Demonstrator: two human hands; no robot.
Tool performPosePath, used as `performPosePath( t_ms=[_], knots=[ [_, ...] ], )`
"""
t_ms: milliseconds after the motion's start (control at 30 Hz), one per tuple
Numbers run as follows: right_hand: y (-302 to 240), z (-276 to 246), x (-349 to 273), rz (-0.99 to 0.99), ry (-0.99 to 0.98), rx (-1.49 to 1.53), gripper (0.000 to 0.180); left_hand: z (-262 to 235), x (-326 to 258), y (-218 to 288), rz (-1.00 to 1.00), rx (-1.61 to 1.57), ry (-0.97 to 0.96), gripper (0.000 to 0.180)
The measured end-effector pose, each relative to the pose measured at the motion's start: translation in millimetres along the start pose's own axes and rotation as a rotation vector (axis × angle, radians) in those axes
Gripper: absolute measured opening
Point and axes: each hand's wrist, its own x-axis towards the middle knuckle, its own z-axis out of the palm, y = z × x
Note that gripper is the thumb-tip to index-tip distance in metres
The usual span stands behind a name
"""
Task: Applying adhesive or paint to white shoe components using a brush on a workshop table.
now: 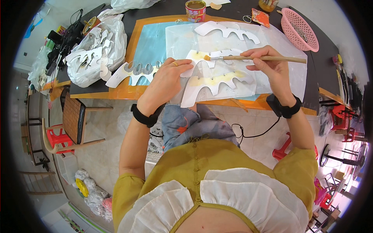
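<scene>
My right hand [269,65] grips a wooden-handled brush [268,59] and its bristle tip rests on a white notched cutout [211,55] smeared with yellowish glue. My left hand [168,77] presses that cutout's left end flat with its fingertips. A second, larger white cutout [217,83] with yellow glue lies just below, nearer me. A third clean white cutout [227,30] sits farther back. All lie on a clear plastic sheet [283,42] over a blue sheet [149,42] on the orange-edged table [128,92].
Another white cutout [132,72] lies left of my left hand. A plastic bag full of cutouts [95,54] fills the left table end. A tin can [195,10] stands at the back, a pink basket [299,29] at the back right. A chair [74,120] stands lower left.
</scene>
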Motion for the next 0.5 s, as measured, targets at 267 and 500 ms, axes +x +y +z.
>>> performPosePath(
  t_ms=[267, 500],
  knots=[
    [6.2, 4.0, 1.7, -0.058, 0.038, 0.016, 0.006, -0.1, 1.0, 0.8, -0.010, 0.000, -0.015, 0.046],
    [0.4, -1.0, -7.9, -0.053, -0.005, -0.042, 0.008, -0.7, 0.9, 0.8, -0.005, 0.000, -0.011, 0.045]
  ],
)
